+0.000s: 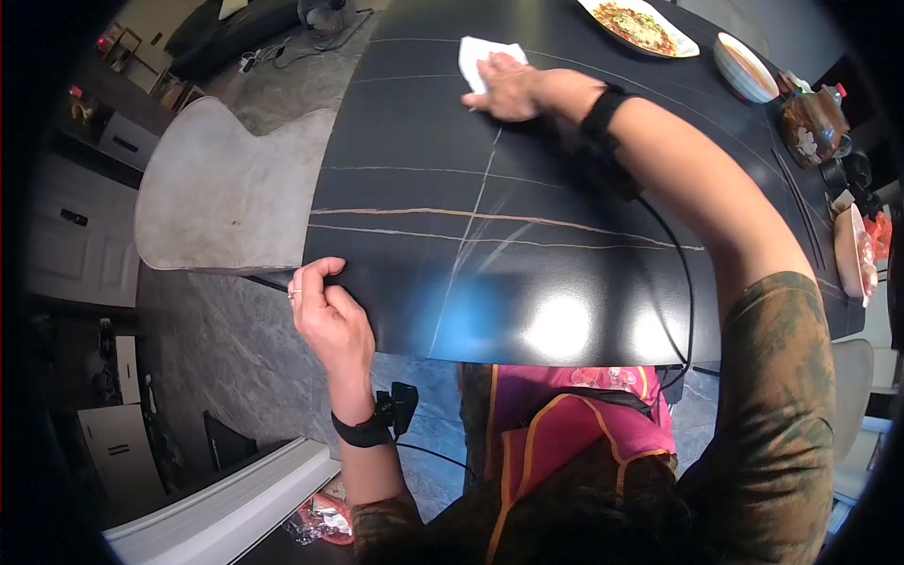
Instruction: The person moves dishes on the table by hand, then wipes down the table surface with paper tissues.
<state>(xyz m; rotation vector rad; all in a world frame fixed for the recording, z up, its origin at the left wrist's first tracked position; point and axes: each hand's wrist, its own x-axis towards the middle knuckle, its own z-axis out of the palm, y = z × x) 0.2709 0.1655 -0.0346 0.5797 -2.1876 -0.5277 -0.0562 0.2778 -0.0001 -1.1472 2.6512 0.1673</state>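
Observation:
Far out on the dark table (pixel 414 141), my right hand (pixel 508 89) presses down on a white wipe (pixel 477 56); whether it is paper or cloth I cannot tell. The fingers lie over the wipe, which sticks out past them to the upper left. My left hand (pixel 331 318), with a ring on one finger, holds the table's near left edge with curled fingers. Pale streaks show on the tabletop between the hands. Black bands with devices circle both wrists, and a cable (pixel 687 282) hangs from the right one.
A plate of food (pixel 640 26) and a bowl (pixel 746 68) stand at the far right. Chopsticks (pixel 799 207), a bag (pixel 815 127) and a tray (pixel 850 250) line the right edge. A grey chair (pixel 226 193) sits against the left side.

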